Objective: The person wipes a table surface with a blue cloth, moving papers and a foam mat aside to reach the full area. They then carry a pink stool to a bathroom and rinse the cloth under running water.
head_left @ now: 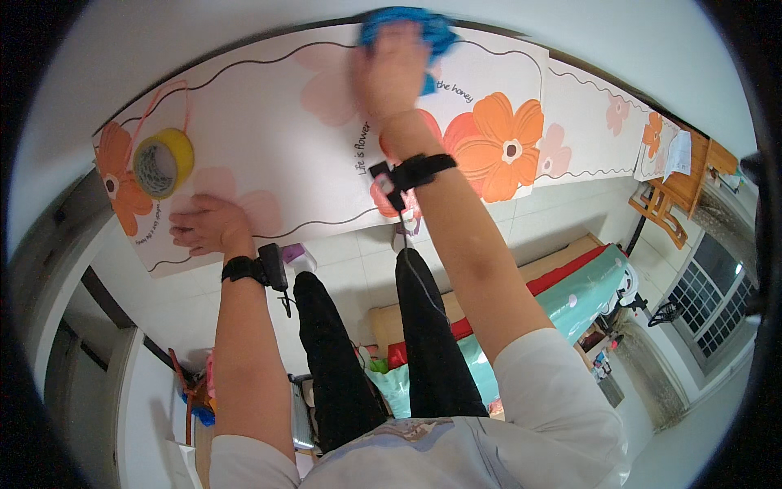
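Observation:
A blue cloth (pixel 437 35) lies bunched under my right hand (pixel 394 73) at the far edge of the table, beside the wall. The hand is blurred and its fingers press onto the cloth. My left hand (pixel 211 225) rests flat on the flower-patterned table cover (pixel 281 134) near its front edge, fingers spread, holding nothing. Just beyond it stands a roll of yellow tape (pixel 164 162), with a thin pink loop (pixel 185 98) behind it. Black straps with small devices circle both my wrists.
The wall (pixel 244 30) borders the table's far edge. To the right are a second covered table (pixel 586 122) and a wooden chair (pixel 660 214). Behind me, a low bench (pixel 562 250) bears red and mint-green covers (pixel 574 299). A doorway (pixel 85 330) opens at the left.

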Motion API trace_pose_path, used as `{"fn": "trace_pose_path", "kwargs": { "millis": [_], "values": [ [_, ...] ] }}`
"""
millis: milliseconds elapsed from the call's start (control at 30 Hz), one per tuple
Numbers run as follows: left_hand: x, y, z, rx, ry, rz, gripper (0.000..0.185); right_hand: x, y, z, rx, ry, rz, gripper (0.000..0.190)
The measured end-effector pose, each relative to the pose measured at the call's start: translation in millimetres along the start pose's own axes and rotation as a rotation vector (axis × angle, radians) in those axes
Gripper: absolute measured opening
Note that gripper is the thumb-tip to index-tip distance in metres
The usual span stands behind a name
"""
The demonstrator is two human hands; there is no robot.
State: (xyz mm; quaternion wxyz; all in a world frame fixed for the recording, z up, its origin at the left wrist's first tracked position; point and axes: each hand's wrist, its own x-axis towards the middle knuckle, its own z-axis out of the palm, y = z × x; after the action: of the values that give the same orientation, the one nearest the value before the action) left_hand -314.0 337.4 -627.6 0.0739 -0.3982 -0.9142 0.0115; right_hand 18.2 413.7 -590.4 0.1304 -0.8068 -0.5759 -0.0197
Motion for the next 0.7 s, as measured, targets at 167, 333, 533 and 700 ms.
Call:
{"fn": "trace_pose_path", "kwargs": {
  "millis": [167, 333, 533, 700],
  "values": [
    [7, -5, -6, -0.042, -0.011, -0.019, 0.069, 0, 34, -25, 0.247, -0.178, -0.549, 0.048],
    [7, -8, 4, -0.020, -0.002, 0.022, 0.067, 12, 220, -40, 0.053, 0.095, 0.098, 0.044],
    [0, 2, -1, -0.024, -0.008, 0.005, 0.066, 19, 193, -22, -0.222, 0.165, 0.529, 0.059],
    [-2, 7, -10, -0.083, -0.072, -0.020, 0.070, 6, 18, 18, -0.092, 0.211, 0.223, 0.066]
  ]
}}
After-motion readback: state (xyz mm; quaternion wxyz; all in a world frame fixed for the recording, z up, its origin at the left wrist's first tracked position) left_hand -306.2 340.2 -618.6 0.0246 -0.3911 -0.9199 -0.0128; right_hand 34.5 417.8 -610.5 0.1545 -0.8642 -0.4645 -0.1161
